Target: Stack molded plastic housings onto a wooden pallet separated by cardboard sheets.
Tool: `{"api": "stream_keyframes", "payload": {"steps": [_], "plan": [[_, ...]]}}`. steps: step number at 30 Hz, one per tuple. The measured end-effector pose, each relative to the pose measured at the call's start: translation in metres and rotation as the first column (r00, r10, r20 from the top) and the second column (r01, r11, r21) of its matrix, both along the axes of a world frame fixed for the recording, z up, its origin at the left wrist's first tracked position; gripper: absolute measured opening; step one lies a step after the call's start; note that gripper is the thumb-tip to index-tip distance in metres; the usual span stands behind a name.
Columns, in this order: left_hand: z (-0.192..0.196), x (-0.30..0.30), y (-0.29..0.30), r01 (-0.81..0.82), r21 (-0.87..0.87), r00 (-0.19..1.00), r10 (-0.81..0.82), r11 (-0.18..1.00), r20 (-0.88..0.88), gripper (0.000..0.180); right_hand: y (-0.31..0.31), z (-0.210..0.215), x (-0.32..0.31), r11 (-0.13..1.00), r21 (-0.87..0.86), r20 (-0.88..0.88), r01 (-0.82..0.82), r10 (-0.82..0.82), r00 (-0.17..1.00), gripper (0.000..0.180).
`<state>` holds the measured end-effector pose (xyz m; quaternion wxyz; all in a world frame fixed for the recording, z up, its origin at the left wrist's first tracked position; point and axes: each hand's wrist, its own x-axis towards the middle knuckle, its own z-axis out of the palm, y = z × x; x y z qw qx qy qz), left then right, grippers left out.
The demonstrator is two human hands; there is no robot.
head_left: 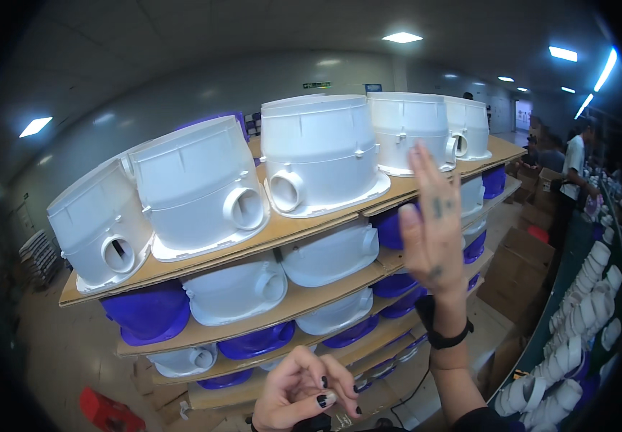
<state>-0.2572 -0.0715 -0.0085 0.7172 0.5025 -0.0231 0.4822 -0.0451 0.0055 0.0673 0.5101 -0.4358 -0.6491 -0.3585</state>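
Observation:
My right hand (433,230) is raised with its fingers stretched out and nothing in it; a black band circles its wrist. It shows in front of a white plastic tub-shaped housing (408,129) with a round side spout, and I cannot tell whether it touches it. Low in the middle, my left hand (307,392) is loosely curled, thumb close to the fingertips, dark nails showing. Nothing shows in its fingers. More white housings, like the large one (318,144) in the middle, stand in a row on a cardboard sheet (311,225).
Under the top sheet, cardboard layers separate white and purple housings (149,313). At right, a green-topped bench (559,288) holds many white ring-shaped parts (577,309), and a person (576,165) stands beyond. Brown cartons (516,270) stand between. A red object (109,410) lies on the floor at left.

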Motion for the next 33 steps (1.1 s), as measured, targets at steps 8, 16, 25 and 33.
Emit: {"api": "stream_keyframes", "payload": {"steps": [8, 16, 25, 33], "plan": [[-0.02, -0.055, -0.001, -0.134, -0.059, 0.991, 0.132, 0.989, -0.025, 0.026, 0.004, -0.007, -0.076, 0.986, 0.024, 0.033, -0.168, 0.167, 0.985, 0.053], [-0.029, -0.076, -0.001, -0.145, -0.161, 0.989, 0.148, 0.976, 0.005, 0.025, -0.013, -0.017, -0.129, 0.973, -0.114, 0.183, -0.203, 0.221, 0.958, 0.052], [-0.046, -0.085, -0.013, -0.199, 0.102, 0.935, 0.157, 0.975, 0.317, 0.02, -0.027, -0.023, -0.19, 0.748, -0.244, 0.213, -0.618, 0.663, 0.718, 0.053], [-0.055, -0.137, -0.001, -0.103, 0.58, 0.894, -0.179, 0.808, 0.41, 0.012, -0.065, -0.078, -0.206, 0.313, -0.074, -0.149, -0.947, 0.935, 0.321, 0.022]]}}
